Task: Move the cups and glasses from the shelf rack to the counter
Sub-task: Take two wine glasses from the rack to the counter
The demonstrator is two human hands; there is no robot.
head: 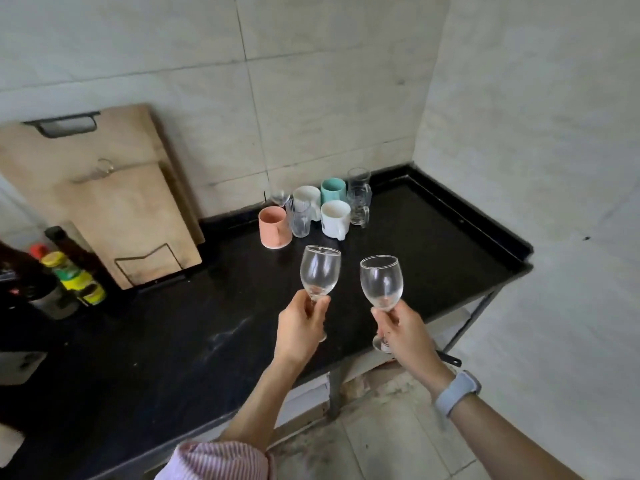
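My left hand (300, 329) grips the stem of a clear wine glass (320, 270), held upright above the black counter (194, 334). Just to its right, my right hand (403, 332) holds a second wine glass (381, 284) by the stem, also upright. Farther back near the wall stands a cluster of cups and glasses: a pink cup (273, 227), a white cup (306, 199), a teal cup (333, 190), a white mug (335, 218), a clear tumbler (300, 219), a small wine glass (280, 196) and two stacked glass mugs (359, 197). No shelf rack is in view.
Wooden cutting boards (114, 202) lean on the wall at the back left in a wire stand. Bottles and a yellow-lidded jar (74, 277) crowd the left edge. The counter's raised rim (478, 216) ends at the right; tiled floor lies below.
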